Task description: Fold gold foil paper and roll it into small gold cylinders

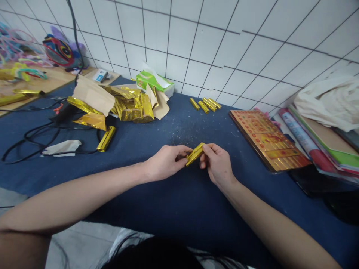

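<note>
The left hand (165,162) and right hand (215,164) pinch opposite ends of a small folded gold foil piece (194,154) above the blue tablecloth (174,201), fingers closed on it.

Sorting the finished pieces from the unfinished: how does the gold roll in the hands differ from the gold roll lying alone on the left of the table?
The held gold roll is pinched between the left hand and right hand, off the blue table; the lone gold roll lies on it untouched. The held one looks shorter, the lone one longer. The lone one sits near black cables. Both are shiny gold foil.
</note>
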Motion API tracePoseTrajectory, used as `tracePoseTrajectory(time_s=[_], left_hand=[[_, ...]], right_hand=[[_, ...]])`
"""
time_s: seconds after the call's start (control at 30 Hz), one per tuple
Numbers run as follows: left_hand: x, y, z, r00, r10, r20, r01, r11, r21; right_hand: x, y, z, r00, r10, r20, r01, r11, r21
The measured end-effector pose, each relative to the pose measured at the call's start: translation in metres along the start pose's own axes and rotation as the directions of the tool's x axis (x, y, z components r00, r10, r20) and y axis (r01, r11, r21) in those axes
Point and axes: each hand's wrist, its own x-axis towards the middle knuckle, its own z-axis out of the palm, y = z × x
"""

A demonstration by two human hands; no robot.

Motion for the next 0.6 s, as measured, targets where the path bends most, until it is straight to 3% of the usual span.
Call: tracePoseTrajectory(time_s=[0.37,0.6], left_hand=[[-0.0011,-0.0011,0.0010,0.998,0.053,-0.016,-0.051,0.994,0.092],[-0.0014,-0.0010,0.0009,0.996,0.084,-0.007,-0.081,0.982,0.170]], right_hand=[[0.0003,-0.0023,-0.0022,0.988,0.058,0.145,-0.066,0.997,0.049],[0.0004,-0.0002,-0.0012,0.990,0.056,0.128,-0.058,0.998,0.013]])
